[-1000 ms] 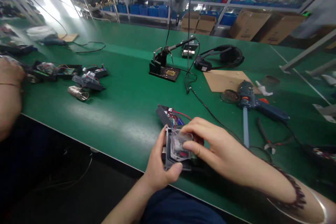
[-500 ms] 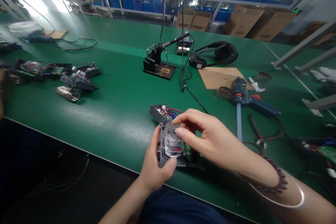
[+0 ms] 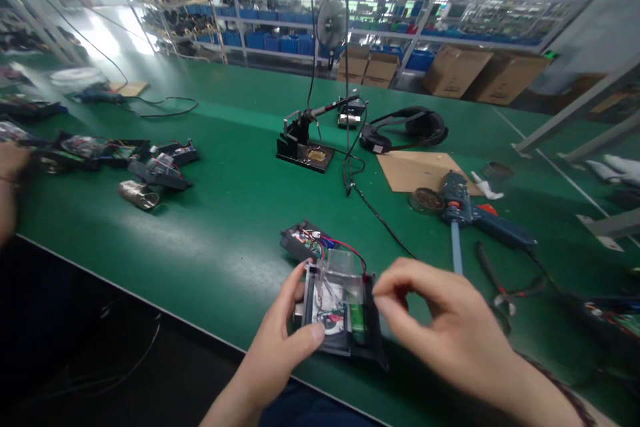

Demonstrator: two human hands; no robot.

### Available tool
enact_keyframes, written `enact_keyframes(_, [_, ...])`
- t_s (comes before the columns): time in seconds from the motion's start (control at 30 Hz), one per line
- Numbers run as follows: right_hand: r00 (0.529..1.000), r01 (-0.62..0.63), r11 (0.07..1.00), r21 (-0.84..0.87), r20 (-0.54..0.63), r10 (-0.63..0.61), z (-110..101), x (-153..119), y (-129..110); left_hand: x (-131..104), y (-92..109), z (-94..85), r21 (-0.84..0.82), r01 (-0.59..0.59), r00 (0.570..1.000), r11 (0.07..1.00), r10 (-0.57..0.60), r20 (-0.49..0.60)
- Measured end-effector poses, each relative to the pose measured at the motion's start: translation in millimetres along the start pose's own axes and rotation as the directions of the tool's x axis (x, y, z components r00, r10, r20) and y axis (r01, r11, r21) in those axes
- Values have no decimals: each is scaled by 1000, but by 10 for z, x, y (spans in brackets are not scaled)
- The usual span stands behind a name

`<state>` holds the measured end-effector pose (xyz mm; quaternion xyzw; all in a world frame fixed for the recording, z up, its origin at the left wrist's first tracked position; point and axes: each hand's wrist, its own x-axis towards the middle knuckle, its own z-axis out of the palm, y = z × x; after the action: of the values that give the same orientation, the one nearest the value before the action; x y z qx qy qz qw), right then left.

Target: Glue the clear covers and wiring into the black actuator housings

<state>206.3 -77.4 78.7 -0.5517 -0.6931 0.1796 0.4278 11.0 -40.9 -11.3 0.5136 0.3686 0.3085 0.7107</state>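
Dark plastic device housing (image 3: 376, 330), open-faced and tilted, sits in the wearer's left hand (image 3: 277, 347) near the front edge of a green workbench (image 3: 215, 267). From the far left, a co-worker's hand (image 3: 11, 159) reaches toward open electronics housings (image 3: 83, 147), with a silvery metal cylinder (image 3: 137, 195) nearer the wearer. A soldering iron (image 3: 327, 107) rests in its black stand (image 3: 303, 147) beyond a smaller open casing (image 3: 303, 240), from which red wires (image 3: 350, 247) arch toward the held housing. The left hand's fingers wrap its left side, thumb pressing the lower front; inside are a clear plastic piece (image 3: 341, 260) and a green cylindrical part (image 3: 357, 320). Just right of it, the right hand (image 3: 450, 333) has thumb and forefinger drawn narrowly together. Farther right lie a glue gun (image 3: 457, 203) and red-handled pliers (image 3: 510, 290). The clear piece could slip or seat crooked if the left thumb's pressure is uneven; the wires could be pinched or tugged loose if the housing turns away from the casing. Glare and blur obscure the clear piece's edges and small inner parts, anything between the right fingertips cannot be made out, and the co-worker's arm is cut off by the frame.
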Motion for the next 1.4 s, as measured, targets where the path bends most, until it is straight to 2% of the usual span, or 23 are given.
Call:
enact_keyframes(0.07, [987, 132, 987, -87, 108, -122, 31, -144, 49, 1, 49, 7, 13, 18, 999, 1000, -17, -40])
enact_keyframes(0.17, [963, 245, 949, -200, 164, -214, 132, -242, 160, 2, 127, 36, 58, 28, 997, 998, -24, -67])
enact_keyframes(0.4, [950, 310, 892, -329, 146, -276, 252, -181, 249, -16, 154, 66, 99, 34, 995, 995, -24, -99])
enact_keyframes(0.57, [959, 271, 910, -313, 165, -229, 259, -208, 216, -11, 165, 125, 43, 3, 987, 999, 4, -161])
enact_keyframes(0.67, [930, 356, 862, -361, 228, -289, 215, -176, 175, -20, 190, 165, 40, -3, 980, 999, 11, -199])
enact_keyframes(0.8, [864, 500, 758, -419, 305, -401, 147, -117, 130, -45, 237, 205, 52, 55, 973, 997, -42, -229])
enact_keyframes(0.87, [849, 526, 735, -428, 315, -424, 145, -121, 136, -48, 252, 209, 59, 70, 972, 996, -55, -226])
enact_keyframes(0.93, [884, 467, 765, -444, 261, -389, 170, -146, 160, -41, 252, 198, 82, 68, 971, 994, -47, -233])
enact_keyframes(1.07, [960, 275, 881, -385, 155, -232, 261, -187, 204, -20, 235, 156, 160, 38, 980, 986, -6, -197])
enact_keyframes(1.23, [981, 192, 904, -381, 97, -167, 365, -145, 222, -14, 267, 171, 175, 54, 968, 983, -9, -249])
enact_keyframes(1.4, [995, 102, 913, -396, 56, -87, 440, -89, 250, 2, 271, 212, 118, 52, 969, 992, -22, -246])
